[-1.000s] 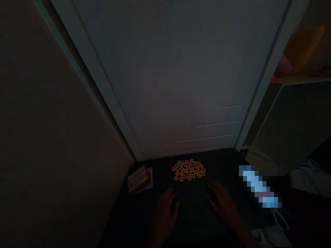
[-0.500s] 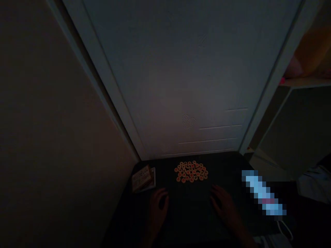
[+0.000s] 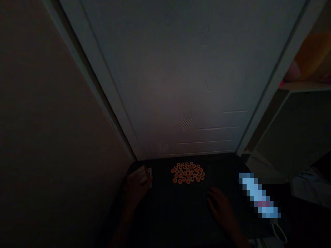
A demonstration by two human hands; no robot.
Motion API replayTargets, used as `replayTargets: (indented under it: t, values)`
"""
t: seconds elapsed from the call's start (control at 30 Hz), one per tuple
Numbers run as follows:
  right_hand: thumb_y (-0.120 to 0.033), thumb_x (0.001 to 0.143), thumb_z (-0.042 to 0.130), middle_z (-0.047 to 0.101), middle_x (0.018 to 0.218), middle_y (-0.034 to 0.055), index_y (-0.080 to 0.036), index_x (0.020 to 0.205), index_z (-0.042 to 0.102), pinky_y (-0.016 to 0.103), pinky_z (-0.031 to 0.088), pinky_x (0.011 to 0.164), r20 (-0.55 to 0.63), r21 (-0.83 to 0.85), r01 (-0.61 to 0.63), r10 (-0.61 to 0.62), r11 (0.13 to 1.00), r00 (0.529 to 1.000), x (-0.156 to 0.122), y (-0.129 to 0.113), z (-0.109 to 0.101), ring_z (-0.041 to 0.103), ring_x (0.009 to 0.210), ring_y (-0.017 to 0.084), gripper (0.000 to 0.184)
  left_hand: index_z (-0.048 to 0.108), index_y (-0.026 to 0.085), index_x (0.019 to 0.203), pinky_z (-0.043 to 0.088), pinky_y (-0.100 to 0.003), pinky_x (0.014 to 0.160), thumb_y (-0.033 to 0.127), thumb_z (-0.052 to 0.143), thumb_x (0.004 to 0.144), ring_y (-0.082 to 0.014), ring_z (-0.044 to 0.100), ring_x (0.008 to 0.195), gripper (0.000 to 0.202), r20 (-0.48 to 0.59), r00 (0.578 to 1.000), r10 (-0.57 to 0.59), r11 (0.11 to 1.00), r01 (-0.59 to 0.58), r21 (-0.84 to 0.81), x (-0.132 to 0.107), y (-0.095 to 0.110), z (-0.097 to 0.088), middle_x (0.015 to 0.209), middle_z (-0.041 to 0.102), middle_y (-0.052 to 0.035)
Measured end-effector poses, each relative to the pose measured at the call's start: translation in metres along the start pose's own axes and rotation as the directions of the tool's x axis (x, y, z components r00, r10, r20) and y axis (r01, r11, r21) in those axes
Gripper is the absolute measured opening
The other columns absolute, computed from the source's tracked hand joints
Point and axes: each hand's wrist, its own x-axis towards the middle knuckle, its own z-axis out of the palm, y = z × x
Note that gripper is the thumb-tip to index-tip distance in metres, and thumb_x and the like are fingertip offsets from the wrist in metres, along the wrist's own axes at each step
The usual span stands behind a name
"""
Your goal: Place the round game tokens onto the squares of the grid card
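In the dim head view, my left hand (image 3: 136, 191) is at the left of the dark table, its fingers around the near part of a small brown box with writing (image 3: 141, 173). Under and beside that box, the edge of a light-rimmed tray (image 3: 150, 174) shows; my hand covers much of both. Round xiangqi pieces (image 3: 188, 173) with red and dark markings lie flat in a cluster at the table's far middle. Nearer to me and to their right, my right hand (image 3: 219, 205) rests with fingers loosely stretched, holding nothing.
A pale panel with embossed hearts (image 3: 186, 122) rises behind the dark table (image 3: 178, 213). At the right is a bright, pixelated oblong (image 3: 260, 196) with a white cord (image 3: 280, 232). A shelf (image 3: 307, 85) with an orange thing stands farther right.
My left hand has moved left and forward from the tabletop onto the brown box. My right hand stays in about the same place. The view has shifted slightly.
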Motion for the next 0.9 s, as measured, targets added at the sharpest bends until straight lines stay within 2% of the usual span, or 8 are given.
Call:
replayTargets:
  t: [0.13, 0.27, 0.4, 0.6, 0.73, 0.8, 0.9]
  values:
    - [-0.043, 0.097, 0.053, 0.067, 0.129, 0.0119, -0.024, 0.119, 0.07, 0.054, 0.052, 0.102, 0.0, 0.011, -0.009, 0.009, 1.0, 1.0, 0.002, -0.003, -0.002, 0.061, 0.122, 0.031, 0.034, 0.049, 0.017, 0.137, 0.036, -0.063, 0.103, 0.071, 0.052, 0.078, -0.0472, 0.034, 0.138, 0.08, 0.012, 0.997, -0.076, 0.997, 0.075, 0.021, 0.003, 0.004, 0.01, 0.153, 0.037, -0.0205]
    - [-0.044, 0.097, 0.053, 0.067, 0.129, 0.0115, -0.024, 0.119, 0.07, 0.054, 0.052, 0.103, 0.009, 0.014, -0.021, 0.021, 1.0, 1.0, 0.002, -0.004, -0.003, 0.062, 0.122, 0.03, 0.034, 0.046, 0.02, 0.141, 0.034, -0.065, 0.104, 0.068, 0.051, 0.081, -0.0468, 0.031, 0.139, 0.076, -0.028, 0.998, -0.052, 0.997, 0.054, 0.055, -0.006, 0.005, 0.015, 0.157, 0.031, -0.0183]
    - [-0.044, 0.097, 0.053, 0.066, 0.13, 0.0118, -0.024, 0.119, 0.07, 0.054, 0.052, 0.102, -0.005, 0.013, -0.016, 0.016, 1.0, 1.0, 0.002, -0.004, -0.003, 0.061, 0.122, 0.03, 0.035, 0.044, 0.023, 0.143, 0.035, -0.065, 0.104, 0.061, 0.056, 0.081, -0.0453, 0.032, 0.139, 0.074, -0.066, 0.997, -0.045, 0.997, 0.048, 0.056, -0.013, 0.008, 0.013, 0.157, 0.032, -0.0163]
    - [-0.043, 0.098, 0.052, 0.065, 0.131, 0.0121, -0.023, 0.12, 0.069, 0.054, 0.051, 0.103, 0.009, -0.015, -0.019, 0.019, 1.0, 1.0, 0.001, -0.003, -0.002, 0.06, 0.123, 0.03, 0.035, 0.046, 0.022, 0.141, 0.038, -0.063, 0.103, 0.055, 0.065, 0.076, -0.045, 0.035, 0.138, 0.075, -0.053, 0.999, -0.002, 0.999, 0.004, 0.039, -0.017, 0.012, 0.004, 0.156, 0.035, -0.0167]
    - [-0.041, 0.098, 0.053, 0.065, 0.131, 0.0117, -0.023, 0.12, 0.069, 0.053, 0.052, 0.102, 0.012, -0.018, -0.015, 0.015, 1.0, 1.0, 0.001, -0.003, -0.003, 0.06, 0.123, 0.03, 0.033, 0.044, 0.021, 0.142, 0.04, -0.061, 0.103, 0.052, 0.064, 0.078, -0.0429, 0.038, 0.137, 0.074, -0.077, 0.995, 0.071, 0.996, -0.066, 0.06, -0.042, 0.012, 0.004, 0.157, 0.033, -0.0169]
    - [-0.042, 0.097, 0.054, 0.065, 0.131, 0.0117, -0.024, 0.12, 0.069, 0.053, 0.052, 0.102, -0.002, -0.021, -0.011, 0.011, 1.0, 1.0, 0.001, -0.004, -0.004, 0.061, 0.122, 0.031, 0.033, 0.043, 0.021, 0.143, 0.04, -0.058, 0.105, 0.05, 0.064, 0.079, -0.0411, 0.039, 0.137, 0.073, -0.104, 0.981, 0.162, 0.986, -0.157, 0.054, -0.063, 0.013, 0.003, 0.158, 0.032, -0.0161]
    - [-0.043, 0.097, 0.054, 0.067, 0.128, 0.0121, -0.024, 0.118, 0.071, 0.054, 0.052, 0.102, -0.03, -0.012, -0.02, 0.02, 1.0, 0.999, 0.0, -0.012, -0.004, 0.062, 0.12, 0.031, 0.033, 0.039, 0.024, 0.145, 0.041, -0.055, 0.107, 0.045, 0.065, 0.078, -0.0386, 0.041, 0.136, 0.075, -0.153, 0.96, 0.234, 0.971, -0.237, -0.001, -0.099, 0.017, 0.001, 0.158, 0.033, -0.0147]
